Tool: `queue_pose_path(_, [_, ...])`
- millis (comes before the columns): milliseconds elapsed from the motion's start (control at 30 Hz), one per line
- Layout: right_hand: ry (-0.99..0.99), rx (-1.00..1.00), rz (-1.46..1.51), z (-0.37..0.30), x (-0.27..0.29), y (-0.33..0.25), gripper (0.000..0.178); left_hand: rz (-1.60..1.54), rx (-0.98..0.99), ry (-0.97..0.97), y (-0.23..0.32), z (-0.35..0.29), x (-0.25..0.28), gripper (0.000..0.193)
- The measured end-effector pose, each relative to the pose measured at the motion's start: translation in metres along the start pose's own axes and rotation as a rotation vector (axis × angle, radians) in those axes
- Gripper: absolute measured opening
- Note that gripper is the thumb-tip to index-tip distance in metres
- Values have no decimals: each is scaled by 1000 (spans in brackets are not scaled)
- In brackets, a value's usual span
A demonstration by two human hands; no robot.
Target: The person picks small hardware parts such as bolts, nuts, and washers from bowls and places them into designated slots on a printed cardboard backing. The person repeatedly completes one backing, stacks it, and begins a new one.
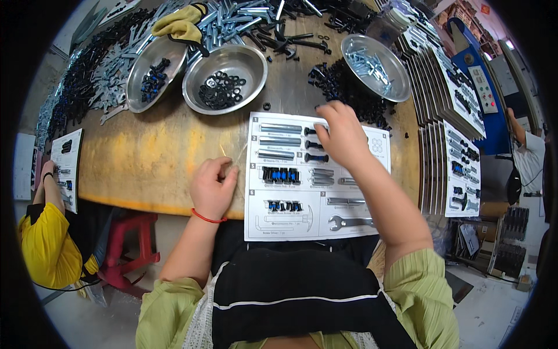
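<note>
A white printed card is lying on the worktop in front of the person, its near edge jutting past the worktop's edge. It is looking thin, light and fairly stiff, so its bare side edges are probably offering the safest hold, kept level so that nothing slides. On the card's upper left, silver tubes are lying in rows; they are looking hard, smooth and apt to roll, best taken across the middle. Black bolts are lying just right of the tubes, and blue-banded bolts are sitting lower on the card; their threads are likely giving more bite to fingertips. None of these metal parts is seeming fragile.

The right hand is hovering over the card's upper right; its thumb and fingers are looking apart, but whether the grip is pinching anything small cannot be told. The left hand is resting left of the card, its fingers loosely curling; whether its grip is closing on anything is hidden.

Beyond the card, a steel bowl is holding black rings. A second bowl of silver bolts is standing past the card's far right corner, and stacked cards are rising to its right.
</note>
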State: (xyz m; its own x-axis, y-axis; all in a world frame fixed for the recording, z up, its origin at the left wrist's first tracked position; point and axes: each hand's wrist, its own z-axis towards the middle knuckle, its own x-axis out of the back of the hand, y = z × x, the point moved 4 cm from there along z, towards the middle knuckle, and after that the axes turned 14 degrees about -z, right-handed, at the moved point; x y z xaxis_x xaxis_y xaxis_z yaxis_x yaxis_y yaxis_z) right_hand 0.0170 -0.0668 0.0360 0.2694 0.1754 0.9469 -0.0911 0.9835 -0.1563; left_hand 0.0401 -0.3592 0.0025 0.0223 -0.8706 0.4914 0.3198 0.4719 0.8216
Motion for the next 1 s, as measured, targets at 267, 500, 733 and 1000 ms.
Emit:
queue_pose_path(267, [-13, -281, -224, 194, -100, 44, 33, 28, 50, -21, -1, 4, -1, 10])
queue_pose_path(500, [-320, -360, -444, 236, -106, 59, 32, 68, 54, -1, -1, 4, -3, 6])
queue_pose_path(733, [240, -233, -221, 188, -59, 33, 13, 66, 78, -25, -2, 6, -6, 8])
queue_pose_path(1000, [85, 237, 202, -6, 41, -57, 24, -309, 88, -37, -12, -13, 11, 13])
